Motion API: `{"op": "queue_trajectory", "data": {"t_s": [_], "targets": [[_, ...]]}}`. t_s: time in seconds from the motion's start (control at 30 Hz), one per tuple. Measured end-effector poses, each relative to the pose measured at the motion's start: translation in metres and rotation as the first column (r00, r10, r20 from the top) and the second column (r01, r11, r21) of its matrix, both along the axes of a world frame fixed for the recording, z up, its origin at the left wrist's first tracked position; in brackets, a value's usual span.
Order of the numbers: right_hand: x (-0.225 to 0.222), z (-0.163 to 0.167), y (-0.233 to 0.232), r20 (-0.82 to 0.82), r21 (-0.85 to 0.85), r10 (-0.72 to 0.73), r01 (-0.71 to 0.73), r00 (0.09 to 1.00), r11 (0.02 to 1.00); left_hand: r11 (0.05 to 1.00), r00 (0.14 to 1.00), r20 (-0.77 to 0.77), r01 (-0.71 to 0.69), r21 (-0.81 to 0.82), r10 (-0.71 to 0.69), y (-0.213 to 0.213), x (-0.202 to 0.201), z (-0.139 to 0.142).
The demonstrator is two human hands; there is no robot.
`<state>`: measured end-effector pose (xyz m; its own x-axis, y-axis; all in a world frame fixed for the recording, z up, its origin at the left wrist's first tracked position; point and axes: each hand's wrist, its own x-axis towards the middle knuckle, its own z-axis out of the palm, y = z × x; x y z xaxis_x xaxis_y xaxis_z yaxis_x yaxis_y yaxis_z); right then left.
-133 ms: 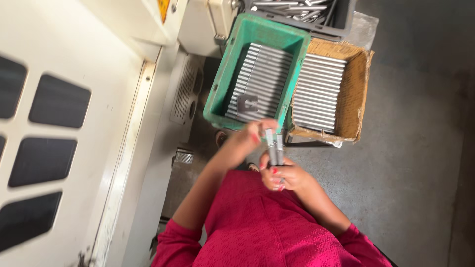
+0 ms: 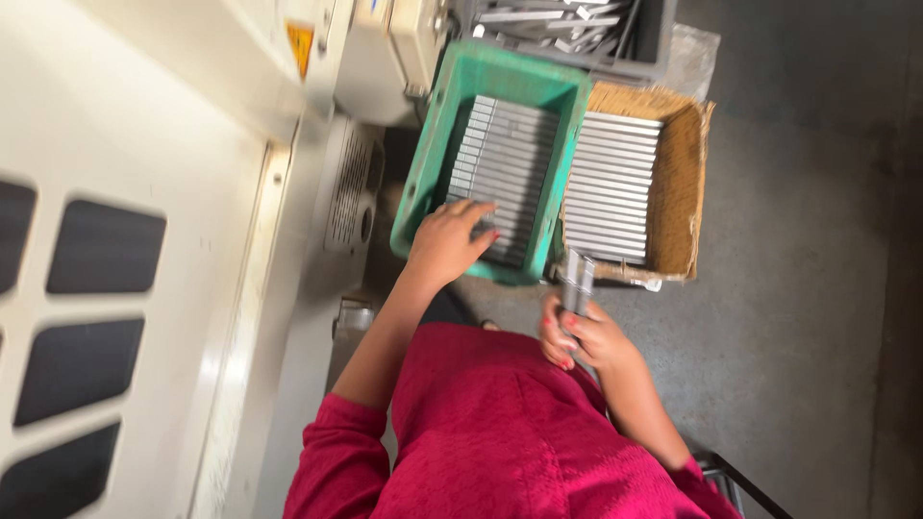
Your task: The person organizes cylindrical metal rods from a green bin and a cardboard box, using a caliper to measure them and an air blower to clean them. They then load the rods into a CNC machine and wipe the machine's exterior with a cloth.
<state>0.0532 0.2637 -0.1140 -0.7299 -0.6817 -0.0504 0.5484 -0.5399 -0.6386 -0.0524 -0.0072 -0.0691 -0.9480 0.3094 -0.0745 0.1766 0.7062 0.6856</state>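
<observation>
My left hand reaches into the green plastic crate. Its fingers lie spread on the near end of the flat grey metal bars stacked there in rows, and I cannot see it gripping any of them. My right hand is held close to my red top. It is closed around a short bundle of metal bars that stands upright, just below the crate's near corner.
A cardboard box with more rows of metal bars sits right of the crate. A dark bin of loose metal pieces is behind them. A cream machine housing fills the left side, and grey concrete floor lies to the right.
My left hand has left the bundle held in my right hand and moved up and left into the green crate. The right hand still holds the bundle.
</observation>
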Motion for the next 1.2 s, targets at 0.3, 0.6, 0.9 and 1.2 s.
{"op": "queue_trajectory", "data": {"t_s": [0.3,0.6,0.9,1.2], "targets": [[-0.001,0.015,0.015,-0.170,0.288,-0.341,0.378,0.925,0.880,0.810,0.964,0.054,0.250,-0.530,-0.262,0.007,-0.066,-0.057],[-0.003,-0.019,0.010,-0.132,0.438,-0.235,0.269,0.963,0.858,0.957,0.985,-0.077,0.130,-0.258,-0.154,-0.001,-0.040,-0.052],[-0.051,-0.044,-0.011,-0.140,0.376,0.329,-0.257,0.934,0.890,0.734,0.955,-0.053,-0.188,0.653,0.293,-0.047,0.069,-0.043],[-0.053,0.001,-0.095,-0.255,0.543,0.450,-0.259,0.856,0.799,0.004,0.814,0.540,-0.553,0.833,0.213,-0.040,0.172,-0.062]]}}
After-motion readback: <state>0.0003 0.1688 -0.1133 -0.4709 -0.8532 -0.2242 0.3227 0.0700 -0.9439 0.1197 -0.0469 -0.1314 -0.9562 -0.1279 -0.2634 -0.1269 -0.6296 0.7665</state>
